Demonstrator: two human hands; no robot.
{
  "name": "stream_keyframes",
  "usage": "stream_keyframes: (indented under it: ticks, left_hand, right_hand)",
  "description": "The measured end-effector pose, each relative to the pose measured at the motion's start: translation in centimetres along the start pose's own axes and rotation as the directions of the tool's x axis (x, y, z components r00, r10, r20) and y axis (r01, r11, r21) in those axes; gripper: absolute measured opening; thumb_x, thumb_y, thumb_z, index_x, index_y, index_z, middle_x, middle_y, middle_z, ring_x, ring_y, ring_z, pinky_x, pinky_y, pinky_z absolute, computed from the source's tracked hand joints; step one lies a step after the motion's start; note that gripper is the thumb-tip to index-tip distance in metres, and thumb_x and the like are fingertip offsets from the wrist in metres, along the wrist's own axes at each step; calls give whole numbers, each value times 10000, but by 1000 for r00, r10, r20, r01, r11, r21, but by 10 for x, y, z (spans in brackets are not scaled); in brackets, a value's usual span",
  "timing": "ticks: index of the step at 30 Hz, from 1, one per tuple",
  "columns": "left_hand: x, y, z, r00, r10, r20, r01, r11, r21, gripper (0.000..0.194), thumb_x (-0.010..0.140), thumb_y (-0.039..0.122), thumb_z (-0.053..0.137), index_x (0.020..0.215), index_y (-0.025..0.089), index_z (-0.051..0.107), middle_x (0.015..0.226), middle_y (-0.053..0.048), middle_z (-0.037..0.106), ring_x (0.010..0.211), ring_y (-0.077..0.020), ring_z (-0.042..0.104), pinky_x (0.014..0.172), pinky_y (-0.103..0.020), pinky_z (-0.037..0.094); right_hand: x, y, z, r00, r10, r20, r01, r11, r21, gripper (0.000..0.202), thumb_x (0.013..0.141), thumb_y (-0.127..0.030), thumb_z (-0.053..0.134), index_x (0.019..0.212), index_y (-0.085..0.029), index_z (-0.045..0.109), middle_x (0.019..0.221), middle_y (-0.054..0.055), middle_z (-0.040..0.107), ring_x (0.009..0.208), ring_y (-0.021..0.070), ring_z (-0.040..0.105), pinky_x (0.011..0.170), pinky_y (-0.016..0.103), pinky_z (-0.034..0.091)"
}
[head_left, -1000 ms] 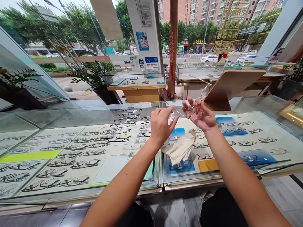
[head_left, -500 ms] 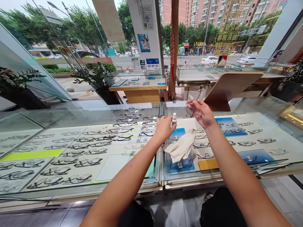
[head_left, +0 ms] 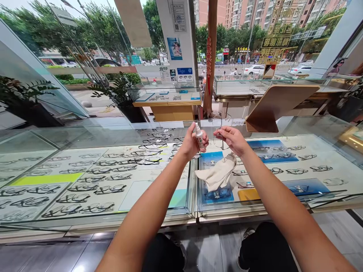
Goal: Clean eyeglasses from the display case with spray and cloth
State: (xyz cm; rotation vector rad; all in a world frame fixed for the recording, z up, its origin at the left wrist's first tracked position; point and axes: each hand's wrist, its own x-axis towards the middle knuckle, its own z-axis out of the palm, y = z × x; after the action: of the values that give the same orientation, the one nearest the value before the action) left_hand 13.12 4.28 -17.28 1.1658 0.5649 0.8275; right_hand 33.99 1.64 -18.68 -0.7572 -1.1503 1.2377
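Observation:
My left hand is wrapped round a small white spray bottle, its nozzle pointing up and the thumb beside the nozzle. Just to the right, my right hand pinches a pair of thin-framed glasses between thumb and fingers. The glasses hang upright in the air, one lens above the other, close to the bottle. Below them a cream cloth lies crumpled on the glass counter top.
Rows of glasses show under the glass on both sides. A brown wooden board stands tilted at the counter's back right. Farther off are a low display case, potted plants and a trunk-like post.
My left hand has picked up the spray bottle from the counter and raised it beside the glasses. My right hand has moved slightly left and down with the glasses. The view has shifted a little.

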Motion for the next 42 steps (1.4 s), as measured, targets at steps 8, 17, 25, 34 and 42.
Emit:
stream_keyframes:
  ticks: [8, 17, 25, 34, 42]
  left_hand:
    - [2, 1, -7, 996, 66, -66, -58, 991, 117, 792, 778, 995, 463, 601, 224, 456, 596, 5, 359, 536, -131, 369, 463, -258, 253]
    - [9, -10, -5, 970, 168, -176, -83, 909, 409, 587, 831, 770, 593, 687, 202, 551, 706, -24, 521, 630, -142, 445, 529, -254, 366]
    - [9, -10, -7, 967, 196, -164, -107, 893, 437, 637, 837, 820, 573, 685, 202, 545, 702, -24, 508, 630, -141, 436, 528, -249, 353]
    - [6, -8, -4, 953, 254, -167, -147, 865, 480, 625, 875, 801, 503, 697, 204, 564, 706, -32, 516, 655, -160, 469, 577, -277, 404]
    - [5, -19, 0, 961, 275, 41, -227, 691, 686, 491, 940, 621, 557, 694, 208, 456, 682, 9, 457, 673, -152, 393, 649, -291, 297]
  right_hand:
    - [-6, 4, 6, 992, 67, 112, -62, 997, -43, 372, 751, -520, 976, 856, -213, 793, 992, 62, 838, 955, 180, 706, 937, 340, 517]
    - [-8, 5, 8, 979, 60, 195, -47, 996, -71, 335, 809, -525, 937, 865, -227, 794, 1003, 59, 834, 883, 173, 662, 833, 322, 498]
    - [-7, 3, 6, 982, 63, 176, -50, 996, -74, 341, 792, -522, 945, 862, -228, 787, 1006, 59, 832, 880, 177, 659, 834, 326, 505]
    - [-6, 1, 4, 985, 75, 158, -72, 997, -26, 333, 781, -500, 956, 853, -223, 787, 1004, 59, 826, 867, 170, 664, 815, 314, 505]
    - [-3, -1, 2, 996, 37, 77, -39, 999, 27, 354, 754, -525, 961, 832, -234, 776, 984, 49, 804, 878, 179, 670, 785, 305, 523]
